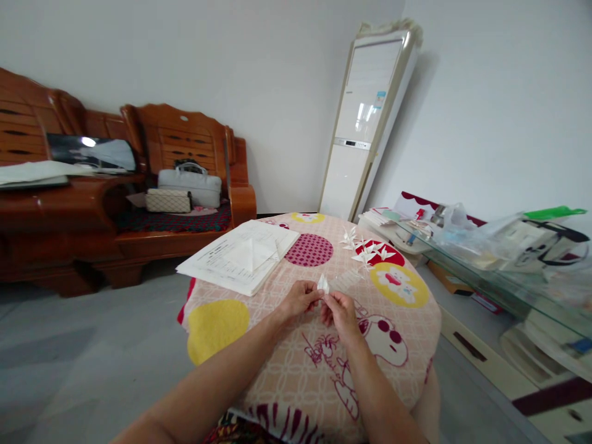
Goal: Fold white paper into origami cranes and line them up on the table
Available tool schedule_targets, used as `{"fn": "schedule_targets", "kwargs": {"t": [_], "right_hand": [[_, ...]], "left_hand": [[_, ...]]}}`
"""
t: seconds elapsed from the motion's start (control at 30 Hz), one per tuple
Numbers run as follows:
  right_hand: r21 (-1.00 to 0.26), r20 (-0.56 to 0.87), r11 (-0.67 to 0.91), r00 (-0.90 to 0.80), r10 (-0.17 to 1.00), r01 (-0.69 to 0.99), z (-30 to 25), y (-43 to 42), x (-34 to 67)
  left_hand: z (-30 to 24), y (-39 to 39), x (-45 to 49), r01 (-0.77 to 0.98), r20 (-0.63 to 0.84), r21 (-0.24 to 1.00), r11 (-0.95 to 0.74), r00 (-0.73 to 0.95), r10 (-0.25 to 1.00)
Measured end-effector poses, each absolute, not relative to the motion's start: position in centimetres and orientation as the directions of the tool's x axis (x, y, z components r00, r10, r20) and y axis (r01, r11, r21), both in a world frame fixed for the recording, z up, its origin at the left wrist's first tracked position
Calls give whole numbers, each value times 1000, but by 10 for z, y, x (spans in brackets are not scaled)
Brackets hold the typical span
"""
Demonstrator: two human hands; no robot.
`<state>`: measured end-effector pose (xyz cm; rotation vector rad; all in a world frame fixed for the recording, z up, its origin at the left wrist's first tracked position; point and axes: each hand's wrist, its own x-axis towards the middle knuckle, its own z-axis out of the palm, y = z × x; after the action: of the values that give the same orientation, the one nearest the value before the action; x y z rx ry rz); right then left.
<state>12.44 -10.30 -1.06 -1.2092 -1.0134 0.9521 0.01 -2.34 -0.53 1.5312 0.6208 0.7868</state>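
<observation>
Far left: wooden seating (185, 132), two bags on seat: one grey handbag (203, 188), one quilted pouch (167, 201). One paper stack (222, 274) at table's left edge. Left hand (298, 299), then right hand (342, 311), both pinching one small white folded paper (323, 283) between them, just above cloth-covered table (277, 382); fingers hide its lower part. Beyond: several paper cranes (370, 251), overlapping, exact count unclear. One tall air conditioner (349, 166) behind. Far right: one glass-topped stand (481, 271), cluttered with plastic bags (462, 237).
</observation>
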Motion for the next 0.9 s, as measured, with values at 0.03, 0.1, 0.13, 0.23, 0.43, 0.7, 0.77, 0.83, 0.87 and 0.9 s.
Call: {"fn": "schedule_targets", "kwargs": {"t": [0.03,0.1,0.13,0.23,0.43,0.7,0.77,0.83,0.87,0.9], "right_hand": [[-992,104,118,275,956,-36,-11,-103,125],[-991,113,127,275,955,-33,-11,-104,125],[-991,118,132,277,954,-35,-10,-105,125],[-988,123,145,282,951,-59,-6,-108,124],[-977,100,136,214,972,-162,-3,-109,124],[-992,91,109,234,968,-67,-8,-106,123],[-993,114,120,299,948,-2,-12,-104,124],[-990,137,133,366,920,38,-15,-102,125],[-989,148,139,398,905,52,-16,-101,126],[-987,159,144,423,892,66,-16,-101,127]], "left_hand": [[-5,-24,-1,-65,120,993,-102,626,770],[-4,-25,-2,-77,115,993,-85,631,767],[-4,-27,-2,-88,111,994,-71,632,767],[-2,-32,-1,-131,81,991,6,647,758],[4,-35,-1,-261,29,946,190,655,755],[3,-31,-3,-171,133,984,-40,581,803],[1,-31,-3,-139,161,985,-102,540,826],[0,-32,-2,-76,193,981,-179,478,857],[0,-33,-2,-28,221,972,-233,441,870],[-1,-34,-2,26,259,955,-295,405,877]]}}
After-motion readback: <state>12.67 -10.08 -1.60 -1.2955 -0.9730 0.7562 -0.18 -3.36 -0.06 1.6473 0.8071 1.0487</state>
